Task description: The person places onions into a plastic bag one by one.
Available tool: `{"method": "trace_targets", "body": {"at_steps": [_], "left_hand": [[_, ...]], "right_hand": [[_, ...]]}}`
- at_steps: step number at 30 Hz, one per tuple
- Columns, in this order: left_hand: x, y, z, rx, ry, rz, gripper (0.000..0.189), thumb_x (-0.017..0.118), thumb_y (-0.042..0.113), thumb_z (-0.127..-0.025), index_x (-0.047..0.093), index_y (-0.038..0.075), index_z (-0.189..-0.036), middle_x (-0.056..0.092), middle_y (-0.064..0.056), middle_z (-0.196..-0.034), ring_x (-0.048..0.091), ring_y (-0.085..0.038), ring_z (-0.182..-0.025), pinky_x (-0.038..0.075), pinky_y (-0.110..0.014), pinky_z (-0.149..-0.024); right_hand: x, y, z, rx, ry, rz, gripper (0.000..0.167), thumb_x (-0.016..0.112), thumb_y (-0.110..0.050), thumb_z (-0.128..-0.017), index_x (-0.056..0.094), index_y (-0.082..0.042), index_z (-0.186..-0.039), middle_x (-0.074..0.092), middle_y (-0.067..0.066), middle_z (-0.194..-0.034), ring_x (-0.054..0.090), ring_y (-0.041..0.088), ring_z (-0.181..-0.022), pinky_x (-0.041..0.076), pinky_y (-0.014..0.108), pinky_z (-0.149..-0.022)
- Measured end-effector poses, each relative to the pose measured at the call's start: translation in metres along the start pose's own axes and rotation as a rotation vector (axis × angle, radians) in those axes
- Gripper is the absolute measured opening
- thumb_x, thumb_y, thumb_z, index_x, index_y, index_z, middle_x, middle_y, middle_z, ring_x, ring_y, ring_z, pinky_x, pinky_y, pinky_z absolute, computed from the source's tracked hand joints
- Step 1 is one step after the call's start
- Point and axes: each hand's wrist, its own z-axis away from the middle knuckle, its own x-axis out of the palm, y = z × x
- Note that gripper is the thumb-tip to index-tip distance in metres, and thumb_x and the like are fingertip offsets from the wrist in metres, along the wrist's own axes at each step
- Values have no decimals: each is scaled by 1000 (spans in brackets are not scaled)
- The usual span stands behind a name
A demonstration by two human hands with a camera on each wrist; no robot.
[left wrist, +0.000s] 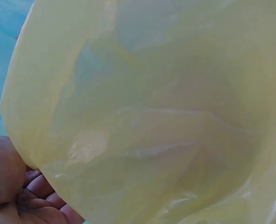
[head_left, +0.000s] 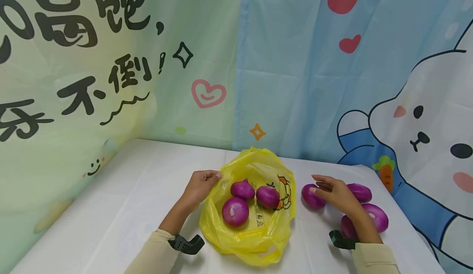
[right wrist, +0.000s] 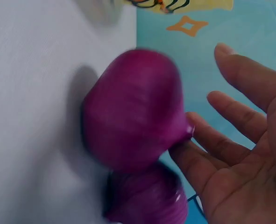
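Observation:
A yellow plastic bag point(head_left: 251, 241) lies with its mouth spread wide on the table, three red onions point(head_left: 235, 212) inside it. My left hand point(head_left: 201, 187) pinches the bag's rim on its left side; in the left wrist view the yellow film point(left wrist: 152, 116) fills most of the picture, with part of the left hand point(left wrist: 35, 196) at the lower left corner. To the right of the bag, my right hand point(head_left: 338, 196) hovers over a red onion point(head_left: 311, 196). In the right wrist view the fingers point(right wrist: 240, 116) are spread loosely beside the onion point(right wrist: 133, 112), not closed around it.
More red onions point(head_left: 376, 216) lie around and behind the right forearm. White cloth covers the table point(head_left: 122, 208). A printed curtain point(head_left: 281, 68) with a cartoon rabbit hangs behind. Each wrist wears a dark camera band point(head_left: 184, 244).

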Motion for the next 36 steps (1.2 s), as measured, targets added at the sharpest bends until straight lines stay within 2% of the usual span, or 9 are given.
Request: {"method": "trace_targets", "body": {"at_steps": [10,18,28,36], "left_hand": [[-2,-1,-1,-15,7,2,28,57,22,-100,69,0,-111,70,-7,-96,64,-18,-80,55,-28,-73],[-3,-1,-2,-18,7,-11,29,56,23,-100,69,0,-113,70,-7,-98,64,-17,-82,55,-28,-74],[-1,0,0,-11,1,-15,30,56,22,-100,68,0,-114,70,-7,-99,64,-17,-82,55,-28,-74],[0,-1,-2,-20,6,-16,29,56,22,-100,69,0,-113,70,-7,-99,64,-17,-83,55,-28,-74]], "right_hand": [[9,-10,-7,-5,-54,143,64,74,-28,-87,51,2,-138,54,28,-131,53,44,-115,54,47,-83],[19,-14,-7,6,-80,96,62,76,-27,-86,53,-2,-138,54,25,-132,53,41,-115,53,47,-85],[27,-14,-9,-27,-114,118,54,73,-20,-88,55,-6,-137,52,24,-135,46,46,-123,44,59,-92],[31,-16,-13,-26,-132,86,57,75,-20,-86,54,-2,-136,53,25,-133,50,44,-119,47,54,-91]]}}
